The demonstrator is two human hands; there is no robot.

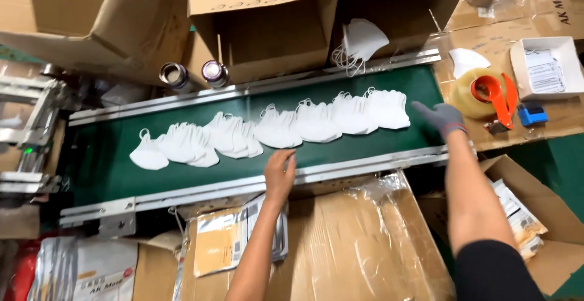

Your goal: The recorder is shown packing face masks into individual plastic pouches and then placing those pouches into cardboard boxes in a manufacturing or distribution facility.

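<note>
A row of folded white face masks lay overlapped along the green conveyor belt, each partly covering its neighbour, so the run stayed compact between the belt's metal side rails. The bare left hand rested at the near rail just below the row, fingers loosely extended and holding nothing. The grey-gloved right hand hovered at the belt's right end beside the last mask, fingers spread, empty, near the tape dispenser.
</note>
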